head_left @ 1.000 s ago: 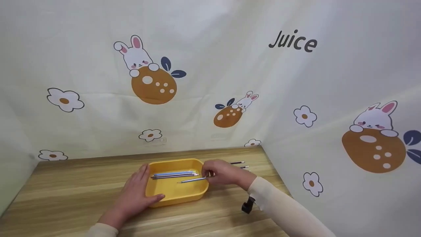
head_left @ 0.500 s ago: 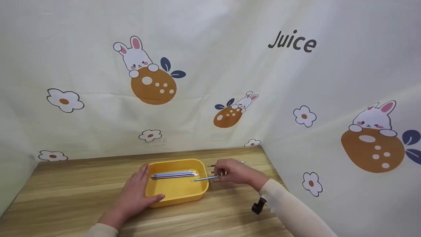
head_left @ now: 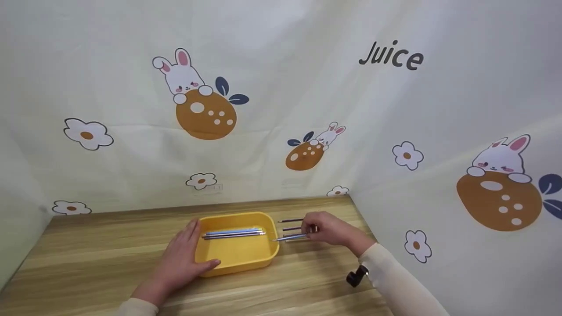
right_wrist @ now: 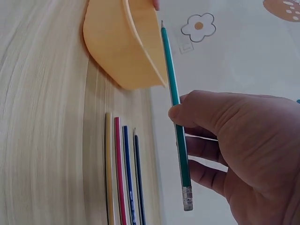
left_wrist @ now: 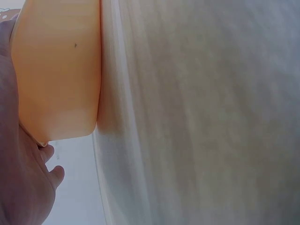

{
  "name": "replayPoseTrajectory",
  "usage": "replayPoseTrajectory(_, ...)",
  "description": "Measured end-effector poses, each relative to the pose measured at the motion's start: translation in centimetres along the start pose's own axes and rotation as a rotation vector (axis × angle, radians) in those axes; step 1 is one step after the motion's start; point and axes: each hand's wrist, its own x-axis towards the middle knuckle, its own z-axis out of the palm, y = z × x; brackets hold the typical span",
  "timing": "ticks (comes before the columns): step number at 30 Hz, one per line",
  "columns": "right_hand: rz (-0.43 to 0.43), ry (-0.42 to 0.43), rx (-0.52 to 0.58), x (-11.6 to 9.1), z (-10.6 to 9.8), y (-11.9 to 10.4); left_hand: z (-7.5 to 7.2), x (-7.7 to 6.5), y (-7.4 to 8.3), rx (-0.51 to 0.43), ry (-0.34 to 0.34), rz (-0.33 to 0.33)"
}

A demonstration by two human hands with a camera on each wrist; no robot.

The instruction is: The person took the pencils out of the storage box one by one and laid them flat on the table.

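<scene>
A yellow plastic tray (head_left: 239,267) stands on the wooden table, with several pencils (head_left: 232,234) lying side by side in its far half. My left hand (head_left: 175,256) rests along the tray's left end, fingers extended at the side and thumb over the near rim. Just past the right end of the tray, my right hand (head_left: 327,229) pinches a green pencil (right_wrist: 173,79) between thumb and fingers. Its point aims at the tray and its eraser end hangs below the hand in the right wrist view. Under that hand, several pencils (right_wrist: 120,173) lie in a row on the table.
A pale curtain (head_left: 272,87) printed with rabbits and flowers rises behind the wooden table (head_left: 101,250) and along its right side. A small black device (head_left: 356,276) hangs at the right wrist.
My right hand has drawn the green pencil rightward, from above the tray to beyond its right rim, uncovering the points of the pencils on the table. My left hand has stayed on the tray.
</scene>
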Motion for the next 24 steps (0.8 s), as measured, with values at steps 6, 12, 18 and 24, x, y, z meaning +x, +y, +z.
replayPoseTrajectory(6, 0.027, 0.030, -0.009, -1.2, -0.2, 0.9, -0.1, 0.0, -0.1, 0.006, -0.001, -0.003)
replayPoseTrajectory(12, 0.029, 0.058, 0.008, -2.1, -0.1, 1.8, -0.1, 0.0, -0.1, 0.003, -0.005, -0.003)
replayPoseTrajectory(18, 0.059, 0.067, 0.026, -2.8, 0.0, 2.5, -0.1, 0.0, -0.2, 0.000, -0.008, -0.006)
replayPoseTrajectory(24, 0.100, 0.064, 0.045, -3.4, 0.1, 3.0, 0.0, 0.0, -0.3, 0.001, 0.000, 0.001)
